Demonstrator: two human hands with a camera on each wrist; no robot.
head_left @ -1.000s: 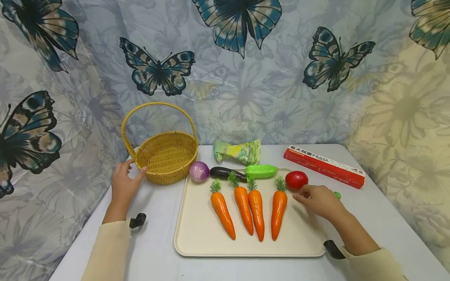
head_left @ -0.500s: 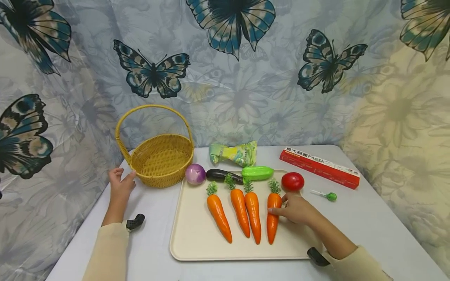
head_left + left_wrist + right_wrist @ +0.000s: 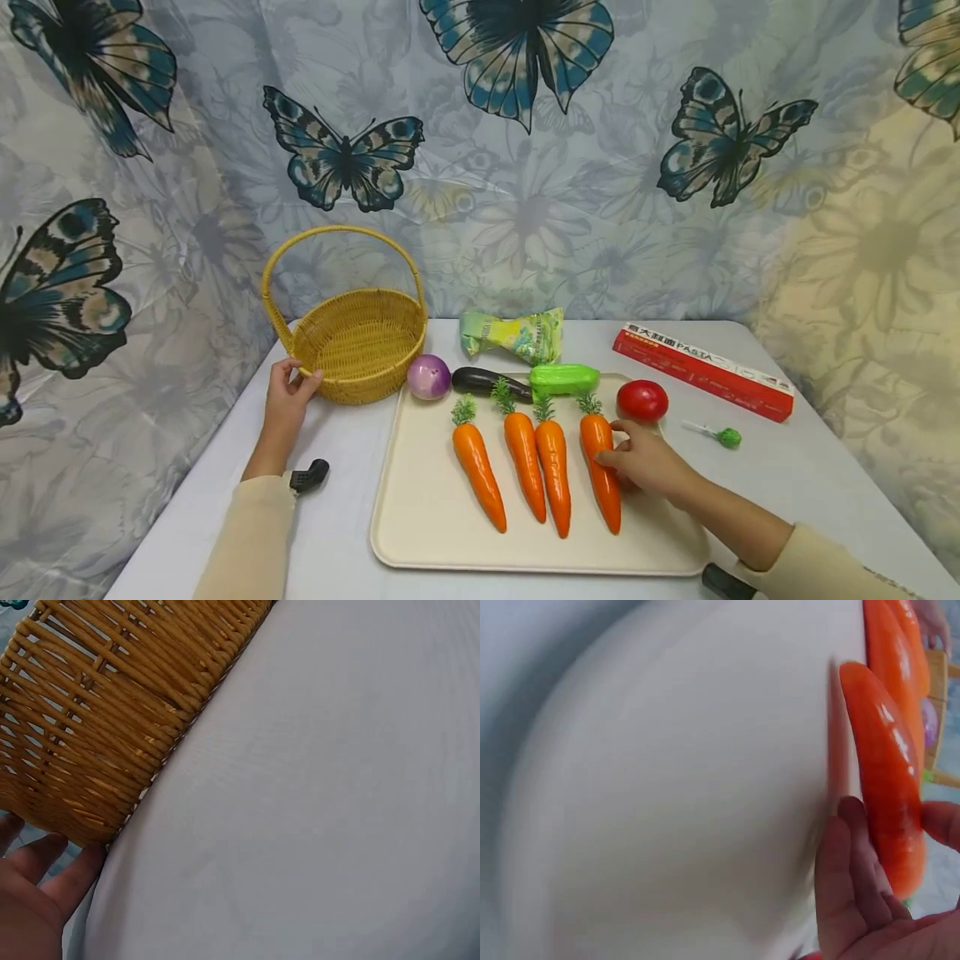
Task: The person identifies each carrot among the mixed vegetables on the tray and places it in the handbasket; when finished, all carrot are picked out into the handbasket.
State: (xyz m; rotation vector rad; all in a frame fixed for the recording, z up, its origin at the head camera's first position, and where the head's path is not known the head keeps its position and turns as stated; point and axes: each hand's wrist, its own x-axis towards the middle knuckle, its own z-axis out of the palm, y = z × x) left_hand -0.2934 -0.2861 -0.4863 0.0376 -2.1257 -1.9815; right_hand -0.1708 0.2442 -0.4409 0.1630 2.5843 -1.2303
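Observation:
My right hand (image 3: 647,460) pinches the rightmost carrot (image 3: 602,483) between thumb and fingers, near its leafy end. In the right wrist view that orange carrot (image 3: 885,765) slants over the tray, its tip a little above the surface. More carrots (image 3: 480,477) lie to its left on the cream tray (image 3: 442,552). At the left, my left hand (image 3: 285,408) touches the side of the yellow wicker basket (image 3: 360,342) with its fingertips. The left wrist view shows extended fingers (image 3: 75,877) against the lower end of the weave.
Along the tray's far edge lie a purple onion (image 3: 429,377), a black eggplant (image 3: 487,382), a green cucumber-like vegetable (image 3: 564,379) and a red tomato (image 3: 642,401). Behind are a green packet (image 3: 513,335) and a red pasta box (image 3: 705,372). A green lollipop (image 3: 727,437) lies right of the tray.
My right hand has come left from beside the tomato and taken hold of the rightmost carrot, which now tilts differently. My left hand moved slightly off the basket, then back against it.

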